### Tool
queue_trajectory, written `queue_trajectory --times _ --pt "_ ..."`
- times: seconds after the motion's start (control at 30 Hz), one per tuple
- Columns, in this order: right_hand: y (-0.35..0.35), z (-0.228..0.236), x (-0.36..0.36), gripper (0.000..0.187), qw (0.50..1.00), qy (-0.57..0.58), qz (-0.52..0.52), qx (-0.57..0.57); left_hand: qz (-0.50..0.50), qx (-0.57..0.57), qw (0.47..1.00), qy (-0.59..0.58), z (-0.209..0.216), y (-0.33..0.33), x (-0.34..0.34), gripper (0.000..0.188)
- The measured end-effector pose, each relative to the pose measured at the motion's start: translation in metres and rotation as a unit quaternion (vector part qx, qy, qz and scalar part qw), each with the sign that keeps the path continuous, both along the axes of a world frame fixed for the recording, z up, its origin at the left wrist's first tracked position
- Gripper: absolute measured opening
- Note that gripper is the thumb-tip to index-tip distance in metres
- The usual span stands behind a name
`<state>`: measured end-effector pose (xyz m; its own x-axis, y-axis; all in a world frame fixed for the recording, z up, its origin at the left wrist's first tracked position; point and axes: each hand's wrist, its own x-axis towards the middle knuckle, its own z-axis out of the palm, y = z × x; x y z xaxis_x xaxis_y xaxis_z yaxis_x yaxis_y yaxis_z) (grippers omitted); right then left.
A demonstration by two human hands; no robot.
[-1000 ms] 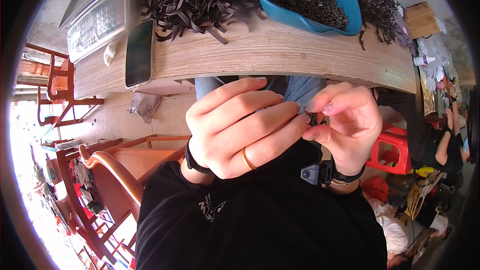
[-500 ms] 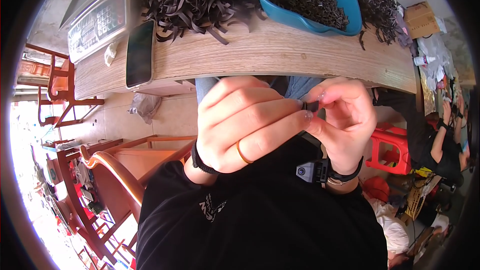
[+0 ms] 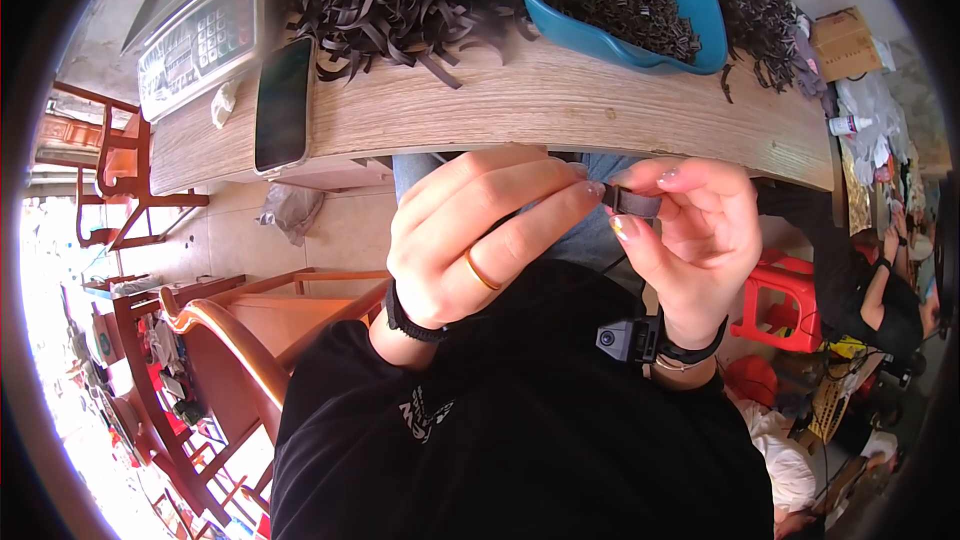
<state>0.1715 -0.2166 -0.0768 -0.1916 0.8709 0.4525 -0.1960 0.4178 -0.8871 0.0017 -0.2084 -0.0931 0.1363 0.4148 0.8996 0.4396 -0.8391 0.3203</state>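
Over my lap, just off the table's front edge, a short dark grey strap (image 3: 638,204) bends into a loop, with a small black buckle-like piece (image 3: 612,197) at its left end. My left hand (image 3: 480,230), a gold ring on one finger, closes its fingertips on that end. The strap's right part is pinched in my right hand (image 3: 705,235), between thumb and fingers. A heap of similar dark straps (image 3: 390,10) lies on the table beyond. To its right, a blue basin (image 3: 560,35) holds many small black pieces.
On the wooden table (image 3: 480,115) are a scale (image 3: 205,40), a phone (image 3: 283,105), crumpled white tissue (image 3: 223,103) and another dark strap pile (image 3: 745,20). A wooden chair (image 3: 225,340) stands left, a red stool (image 3: 785,300) right. People work farther right.
My fingers have spread a little, and more of the strap now shows as a loop between my hands. The right thumb has moved slightly away from the left fingertips.
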Motion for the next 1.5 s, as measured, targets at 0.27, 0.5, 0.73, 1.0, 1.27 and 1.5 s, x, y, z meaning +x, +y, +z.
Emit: queue_trajectory --times 0.27,0.5,0.73,1.0,1.27,1.5 --pt "0.000 -0.004 -0.006 0.034 0.997 -0.048 -0.047 0.047 -0.040 -0.082 0.996 -0.017 0.004 -0.002 0.002 0.025" --pt "0.003 -0.009 -0.009 0.034 0.990 -0.101 -0.069 0.071 -0.026 -0.218 0.966 -0.135 -0.001 -0.008 0.008 0.016" --pt "0.004 -0.009 -0.012 0.035 0.993 -0.081 -0.060 0.068 0.032 -0.062 0.985 -0.158 -0.011 -0.003 0.013 0.025" --pt "0.004 -0.008 -0.009 0.038 0.990 -0.048 -0.044 0.126 -0.001 -0.052 0.998 -0.035 0.005 -0.007 0.002 0.024" --pt "0.002 -0.007 -0.006 0.038 0.993 -0.023 0.003 0.116 -0.005 -0.052 0.996 0.067 0.014 -0.011 -0.008 0.017" --pt "0.001 -0.006 -0.009 0.036 0.991 -0.054 -0.008 0.124 -0.008 -0.063 0.991 0.115 0.016 -0.013 -0.014 0.019"
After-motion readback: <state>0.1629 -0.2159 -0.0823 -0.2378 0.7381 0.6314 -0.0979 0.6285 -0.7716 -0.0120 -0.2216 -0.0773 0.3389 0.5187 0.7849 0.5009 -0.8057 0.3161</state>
